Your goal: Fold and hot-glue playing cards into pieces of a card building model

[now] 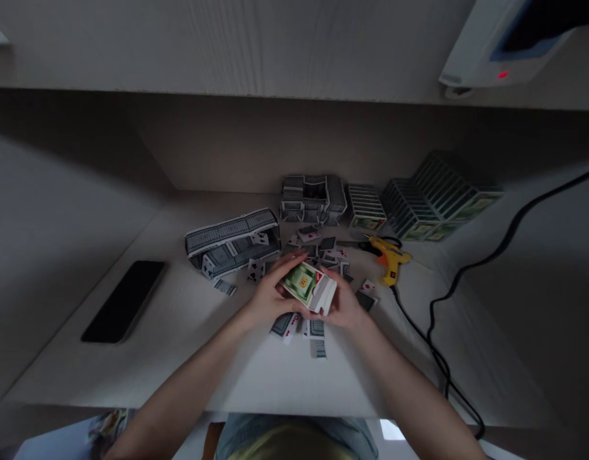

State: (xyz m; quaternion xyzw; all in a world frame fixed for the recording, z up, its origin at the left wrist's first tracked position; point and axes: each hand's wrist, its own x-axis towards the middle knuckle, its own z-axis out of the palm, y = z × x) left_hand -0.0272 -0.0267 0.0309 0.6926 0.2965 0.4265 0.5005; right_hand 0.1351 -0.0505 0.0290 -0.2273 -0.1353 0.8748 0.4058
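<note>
Between my two hands is a green and white playing-card box, its white flap end toward the right. My left hand wraps its left side, with the thumb along the near edge. My right hand grips the right end by the flap. Both hands hold the box above the desk. Loose and cut playing cards lie scattered beyond and beneath them. To the left stands a long structure made of cards, hollow at the front.
A black phone lies on the left. On the right is a yellow glue gun with a black cord, scissors beside it. At the back stand a card-built vehicle-like model and stacked card boxes. A shelf edge overhangs.
</note>
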